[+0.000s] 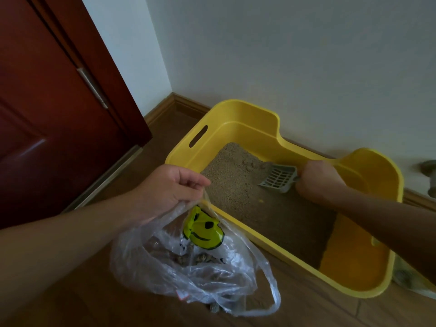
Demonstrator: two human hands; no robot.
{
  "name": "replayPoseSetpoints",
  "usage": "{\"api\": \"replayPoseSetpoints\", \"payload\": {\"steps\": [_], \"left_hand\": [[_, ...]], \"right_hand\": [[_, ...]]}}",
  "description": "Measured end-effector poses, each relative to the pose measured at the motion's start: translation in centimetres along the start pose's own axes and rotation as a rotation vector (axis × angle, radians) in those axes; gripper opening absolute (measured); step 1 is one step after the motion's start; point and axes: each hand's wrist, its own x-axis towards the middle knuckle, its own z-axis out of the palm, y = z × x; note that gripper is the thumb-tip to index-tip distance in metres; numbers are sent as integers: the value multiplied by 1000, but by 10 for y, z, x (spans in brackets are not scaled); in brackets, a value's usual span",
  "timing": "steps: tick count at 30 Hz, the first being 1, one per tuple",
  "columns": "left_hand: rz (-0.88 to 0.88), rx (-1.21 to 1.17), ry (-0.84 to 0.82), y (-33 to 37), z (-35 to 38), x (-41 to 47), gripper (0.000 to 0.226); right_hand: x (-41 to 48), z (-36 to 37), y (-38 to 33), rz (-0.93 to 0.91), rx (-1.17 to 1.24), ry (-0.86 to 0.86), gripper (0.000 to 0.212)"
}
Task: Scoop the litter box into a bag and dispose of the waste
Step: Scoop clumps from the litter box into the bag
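Pinching the gathered mouth of the plastic bag [193, 267], the left hand [169, 187] holds it just outside the near-left corner of the yellow litter box [247, 128], at about 8 o'clock from the box's middle. The bag sags to the wooden floor [306, 310] with dark clumps in its bottom. Its yellow smiley print [204, 230] faces the box's near wall; whether film and wall touch cannot be told.

The right hand [318, 180] is clenched round the handle of the grey slotted scoop [279, 178], at about 1 o'clock inside the box, close under the dip in the far rim. The scoop's blade points toward 9 o'clock, its front edge sunk in the litter [236, 182].

Litter is heaped toward the 10 o'clock end, while the 4 o'clock end shows bare yellow bottom. The box's far side runs along the baseboard [186, 105] under the white wall [283, 55]. A strip of floor lies between the box's left end and the dark red door [47, 114] at 9 o'clock, and more floor spreads at 6 o'clock beyond the bag.
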Motion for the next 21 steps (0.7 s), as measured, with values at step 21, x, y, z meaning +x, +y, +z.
{"api": "replayPoseSetpoints", "payload": {"steps": [21], "left_hand": [[-107, -43, -147, 4, -7, 21, 24]], "right_hand": [[52, 46, -71, -158, 286, 1, 30]]}}
